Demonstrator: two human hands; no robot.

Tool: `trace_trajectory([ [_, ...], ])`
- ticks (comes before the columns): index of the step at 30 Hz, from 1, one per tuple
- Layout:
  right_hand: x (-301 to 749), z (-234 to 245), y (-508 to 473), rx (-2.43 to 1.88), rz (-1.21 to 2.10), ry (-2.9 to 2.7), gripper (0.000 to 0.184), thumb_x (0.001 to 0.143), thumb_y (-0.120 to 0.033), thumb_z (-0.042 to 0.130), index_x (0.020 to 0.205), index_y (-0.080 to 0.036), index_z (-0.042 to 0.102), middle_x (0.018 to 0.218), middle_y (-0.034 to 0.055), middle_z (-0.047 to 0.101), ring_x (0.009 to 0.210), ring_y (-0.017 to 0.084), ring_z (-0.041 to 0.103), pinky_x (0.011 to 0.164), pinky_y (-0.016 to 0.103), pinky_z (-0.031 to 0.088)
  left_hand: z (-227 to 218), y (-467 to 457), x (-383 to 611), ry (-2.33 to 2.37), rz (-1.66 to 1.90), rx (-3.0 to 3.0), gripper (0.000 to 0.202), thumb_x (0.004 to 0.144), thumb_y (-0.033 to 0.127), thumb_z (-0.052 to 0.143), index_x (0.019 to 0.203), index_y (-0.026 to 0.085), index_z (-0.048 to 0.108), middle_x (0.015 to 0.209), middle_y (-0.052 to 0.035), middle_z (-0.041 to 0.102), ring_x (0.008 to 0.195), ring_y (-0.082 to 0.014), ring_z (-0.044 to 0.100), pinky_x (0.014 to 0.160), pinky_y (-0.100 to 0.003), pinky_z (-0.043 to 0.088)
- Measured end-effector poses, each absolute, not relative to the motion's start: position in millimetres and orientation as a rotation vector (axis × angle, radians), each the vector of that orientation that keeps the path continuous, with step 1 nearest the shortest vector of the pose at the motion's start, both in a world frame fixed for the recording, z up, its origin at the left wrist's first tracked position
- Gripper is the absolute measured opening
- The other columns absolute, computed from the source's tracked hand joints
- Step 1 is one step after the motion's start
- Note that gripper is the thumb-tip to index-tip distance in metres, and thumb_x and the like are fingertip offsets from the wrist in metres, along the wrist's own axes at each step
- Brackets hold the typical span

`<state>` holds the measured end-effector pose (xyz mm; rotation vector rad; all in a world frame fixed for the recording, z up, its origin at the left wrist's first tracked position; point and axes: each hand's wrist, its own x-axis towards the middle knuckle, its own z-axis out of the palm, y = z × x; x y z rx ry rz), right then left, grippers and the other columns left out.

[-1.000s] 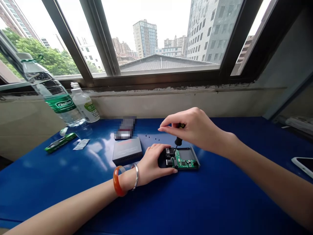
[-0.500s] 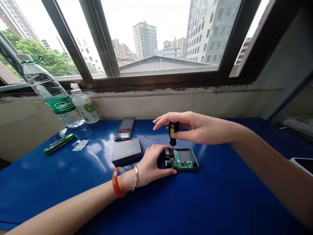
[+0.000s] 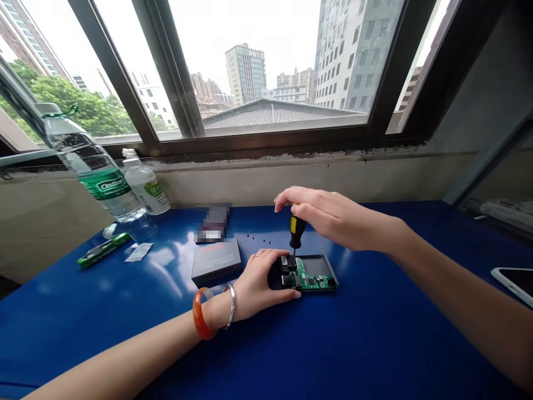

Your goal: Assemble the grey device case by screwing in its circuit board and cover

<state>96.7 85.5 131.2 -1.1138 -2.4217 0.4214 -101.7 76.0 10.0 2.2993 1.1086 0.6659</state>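
Observation:
A green circuit board [image 3: 310,279] lies in a shallow dark metal tray-like case [image 3: 328,266] on the blue table. My left hand [image 3: 260,283] grips the left end of this case, thumb along the near side and fingers along the far side. Above it, my right hand [image 3: 333,216] holds the top of a black and yellow screwdriver [image 3: 296,230]. The screwdriver stands nearly upright, its shaft pointing down at the board's left part beside black connectors [image 3: 288,264]. Where exactly the tip rests is too small to tell. Several small dark screws [image 3: 264,240] lie behind my left hand.
Left of my left hand sits a grey box [image 3: 216,260], with a blurred dark packet [image 3: 214,222] behind it. Farther left are a green packet [image 3: 104,250], a white sachet [image 3: 139,251], a large water bottle [image 3: 100,166] and a smaller bottle [image 3: 145,183]. A phone-like device [image 3: 514,283] lies far right.
My right hand has shifted its grip to the top of the screwdriver's handle, with the fingers drawn in to the right. My left hand still holds the case in the same place.

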Motion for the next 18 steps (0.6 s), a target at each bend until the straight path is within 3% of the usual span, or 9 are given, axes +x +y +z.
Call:
trace_trajectory([
  [2, 98.7, 129.4, 89.8, -1.042, 0.590, -2.382, 0.033, 0.096, -0.028, 0.030, 0.108, -0.020, 0.059, 0.107, 0.0036, 0.065, 0.091, 0.016, 0.059, 0.076, 0.027, 0.041, 10.5, 75.8, -101.5, 1.109, 0.668, 2.300, 0.064, 0.066, 0.045, 0.079, 0.119, 0.022, 0.053, 0.119, -0.0092, 0.061, 0.113, -0.0295, 0.054, 0.100, -0.046, 0.043],
  [5, 96.2, 125.1, 91.0, -0.968, 0.621, -2.313, 0.032, 0.093, -0.043, 0.044, 0.099, -0.019, 0.064, 0.085, 0.0006, 0.067, 0.062, 0.010, 0.054, 0.059, 0.024, 0.039, 12.2, 75.4, -101.2, 1.112, 0.661, 2.300, 0.064, 0.066, 0.045, 0.079, 0.119, 0.020, 0.053, 0.119, -0.0092, 0.062, 0.113, -0.0296, 0.054, 0.100, -0.046, 0.043],
  [7, 92.6, 123.3, 87.7, -1.005, 0.435, -2.301, 0.041, 0.087, -0.055, 0.049, 0.077, -0.018, 0.063, 0.061, -0.0028, 0.058, 0.048, 0.008, 0.042, 0.050, 0.024, 0.032, 13.1, 75.3, -101.2, 1.119, 0.652, 2.300, 0.065, 0.065, 0.046, 0.079, 0.119, 0.020, 0.053, 0.118, -0.0093, 0.062, 0.113, -0.0298, 0.054, 0.100, -0.046, 0.043],
  [9, 89.3, 123.4, 82.9, -1.080, 0.199, -2.319, 0.054, 0.087, -0.063, 0.042, 0.060, -0.017, 0.050, 0.048, -0.0040, 0.043, 0.045, 0.008, 0.034, 0.049, 0.025, 0.026, 13.2, 75.3, -101.4, 1.122, 0.652, 2.302, 0.065, 0.065, 0.047, 0.079, 0.118, 0.020, 0.053, 0.118, -0.0092, 0.062, 0.113, -0.0298, 0.054, 0.100, -0.047, 0.043],
  [11, 87.9, 125.0, 79.2, -1.166, 0.118, -2.335, 0.053, 0.093, -0.058, 0.032, 0.061, -0.017, 0.044, 0.051, -0.0031, 0.043, 0.048, 0.009, 0.035, 0.052, 0.026, 0.024, 12.7, 75.3, -101.6, 1.120, 0.657, 2.302, 0.065, 0.065, 0.046, 0.079, 0.119, 0.020, 0.053, 0.119, -0.0093, 0.062, 0.113, -0.0297, 0.054, 0.100, -0.047, 0.043],
  [15, 91.9, 127.0, 82.2, -1.218, 0.331, -2.321, 0.034, 0.097, -0.033, 0.027, 0.088, -0.019, 0.057, 0.080, 0.0009, 0.063, 0.069, 0.013, 0.053, 0.061, 0.026, 0.033, 12.1, 74.7, -101.7, 1.120, 0.659, 2.297, 0.064, 0.065, 0.045, 0.079, 0.119, 0.021, 0.053, 0.118, -0.0094, 0.062, 0.113, -0.0297, 0.054, 0.099, -0.047, 0.042],
  [18, 95.5, 124.7, 89.2, -1.179, 0.435, -2.304, 0.033, 0.096, -0.035, 0.031, 0.097, -0.020, 0.061, 0.081, 0.0012, 0.065, 0.069, 0.012, 0.056, 0.061, 0.025, 0.038, 12.7, 74.3, -101.5, 1.123, 0.654, 2.291, 0.063, 0.066, 0.046, 0.078, 0.119, 0.022, 0.054, 0.119, -0.0095, 0.062, 0.112, -0.0295, 0.054, 0.099, -0.047, 0.042],
])
